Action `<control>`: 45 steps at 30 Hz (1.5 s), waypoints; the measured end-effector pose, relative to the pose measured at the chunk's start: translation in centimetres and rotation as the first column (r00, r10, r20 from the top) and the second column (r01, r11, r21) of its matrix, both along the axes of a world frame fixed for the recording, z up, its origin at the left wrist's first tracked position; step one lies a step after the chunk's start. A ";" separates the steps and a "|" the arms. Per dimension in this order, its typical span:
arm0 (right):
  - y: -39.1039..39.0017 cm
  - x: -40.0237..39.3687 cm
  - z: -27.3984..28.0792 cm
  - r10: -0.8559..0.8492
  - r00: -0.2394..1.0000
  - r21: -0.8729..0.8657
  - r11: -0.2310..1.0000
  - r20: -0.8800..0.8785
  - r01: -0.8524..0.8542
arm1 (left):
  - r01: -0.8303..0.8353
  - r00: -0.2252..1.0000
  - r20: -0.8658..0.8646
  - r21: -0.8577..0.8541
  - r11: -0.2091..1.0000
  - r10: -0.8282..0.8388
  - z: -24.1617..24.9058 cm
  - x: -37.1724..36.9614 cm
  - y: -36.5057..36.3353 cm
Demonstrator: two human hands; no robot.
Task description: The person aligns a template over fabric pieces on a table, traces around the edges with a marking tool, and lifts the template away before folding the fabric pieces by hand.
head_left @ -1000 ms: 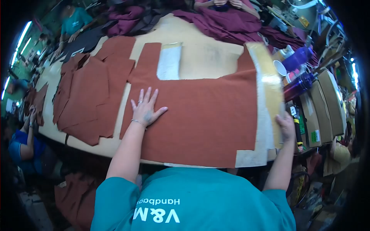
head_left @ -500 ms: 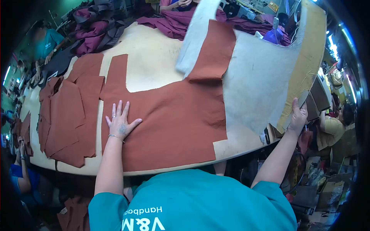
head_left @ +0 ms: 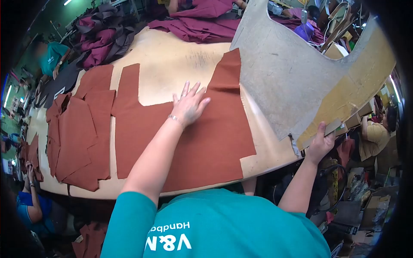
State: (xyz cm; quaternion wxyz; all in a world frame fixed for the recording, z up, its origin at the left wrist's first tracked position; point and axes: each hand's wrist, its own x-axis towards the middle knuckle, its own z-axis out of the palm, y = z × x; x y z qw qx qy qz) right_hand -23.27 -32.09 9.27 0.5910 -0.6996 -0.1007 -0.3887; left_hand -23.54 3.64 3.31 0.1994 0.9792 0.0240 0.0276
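A rust-brown fabric piece (head_left: 185,146) with a U-shaped cutout at its far edge lies on the pale table. My left hand (head_left: 189,104) rests palm down on it by the cutout, fingers spread and nothing held. At the right, my right hand (head_left: 322,144) grips the lower corner of a large grey pattern board (head_left: 284,81), curved at the far side and edged with yellow-brown tape. A flat grey strip (head_left: 333,127) sticks out above the fingers of that hand. The board is tilted up off the table, its left edge beside the fabric's upper right strip.
More rust-brown pieces (head_left: 77,137) lie stacked to the left. Purple fabric (head_left: 202,21) and a dark purple heap (head_left: 101,34) cover the far side. A person in teal (head_left: 53,56) stands at far left, another in yellow (head_left: 376,137) at right, near boxes and clutter.
My left hand has slid right and away from me across the fabric. The board has swung to the right, off the fabric's upper strip, with my right hand still holding it.
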 end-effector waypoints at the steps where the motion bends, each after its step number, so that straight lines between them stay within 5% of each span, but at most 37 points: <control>1: 0.4 -0.4 0.0 0.007 1.000 0.010 1.000 0.015 -0.007 | -0.002 1.000 -0.018 -0.026 1.000 0.002 0.2 2.0 -0.2; 5: -0.3 -1.2 -0.8 -0.022 1.000 -0.105 0.994 -0.022 0.020 | 0.018 0.996 -0.092 0.015 1.000 -0.016 0.7 9.5 -0.8; 8: -0.4 -1.5 -1.8 0.087 0.996 0.065 0.994 -0.015 -0.086 | 0.079 0.975 -0.217 0.176 0.981 -0.040 0.1 12.5 -1.6; 12: -1.2 -1.4 -0.9 0.009 1.000 0.064 0.998 0.004 -0.009 | -0.042 0.941 -0.320 0.206 0.978 0.108 -0.4 12.6 -2.2; 15: -4.1 -1.5 -0.4 0.019 1.000 0.089 0.996 0.014 -0.020 | -0.287 0.920 -0.227 0.167 0.943 0.321 -2.6 12.6 -3.0; 18: -4.9 -1.8 1.2 0.007 0.997 0.094 0.995 0.080 -0.015 | -0.171 0.982 0.100 0.086 0.982 0.162 -3.5 10.9 -3.3; 22: -8.8 -4.2 1.4 -0.030 0.998 0.088 0.996 0.059 0.024 | 0.170 0.979 -0.145 0.200 0.965 -0.143 -0.8 1.0 -4.9; 24: -10.7 -5.4 1.7 -0.047 0.998 0.096 0.994 0.049 0.042 | 0.189 0.958 -0.246 0.139 0.972 -0.151 -1.5 -2.5 -5.6; 34: -11.3 -7.6 3.1 -0.075 0.997 0.110 0.991 -0.008 0.076 | 0.268 0.947 -0.195 0.046 0.962 -0.255 -2.3 -1.9 -6.6; 38: -12.5 -8.2 2.9 -0.083 0.997 0.148 0.986 0.002 0.082 | 0.015 1.000 -0.025 0.028 0.999 -0.014 -2.3 -5.9 -6.5; 40: -13.8 -9.2 3.1 -0.074 0.997 0.153 0.986 -0.004 0.074 | 0.059 0.998 -0.015 0.083 0.995 -0.058 -0.5 -8.2 -4.2; 43: -15.5 -9.8 2.8 -0.086 0.996 0.157 0.984 0.026 0.080 | 0.197 0.972 -0.165 0.191 0.962 -0.167 -0.6 -11.1 -1.1; 45: -15.7 -9.7 2.6 -0.047 0.997 0.209 0.978 0.069 0.031 | 0.146 0.974 -0.198 0.181 0.973 -0.109 -1.9 -11.8 -1.9</control>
